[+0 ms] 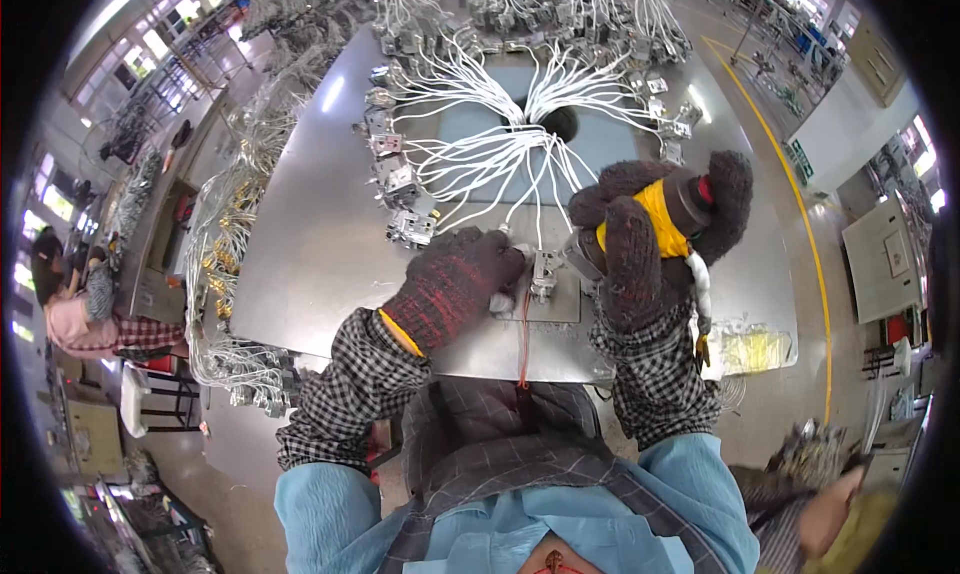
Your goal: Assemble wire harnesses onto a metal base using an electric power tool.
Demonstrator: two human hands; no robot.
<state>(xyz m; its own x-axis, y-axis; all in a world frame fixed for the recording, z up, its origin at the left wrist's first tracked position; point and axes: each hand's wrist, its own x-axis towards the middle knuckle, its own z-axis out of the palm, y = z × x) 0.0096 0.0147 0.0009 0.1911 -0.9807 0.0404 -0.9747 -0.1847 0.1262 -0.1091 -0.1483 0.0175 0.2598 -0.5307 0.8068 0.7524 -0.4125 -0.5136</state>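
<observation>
Steel tabletop (pixel 300 204), broad. White wires (pixel 533 137) fan from dark hole (pixel 566 126) to metal fittings (pixel 397 177) round edge, seemingly spread so each end lies within reach. Right gloved hand (pixel 637 259) at four o'clock, fingers wrapped firmly round yellow-banded tool (pixel 660 212), nose toward seven, likely for control close in. Left gloved hand (pixel 455 282) at seven, fingers bunched (can't tell from here whether they pinch anything). Small metal housing (pixel 543 276) at six, between hands, presumably for easy reach.
</observation>
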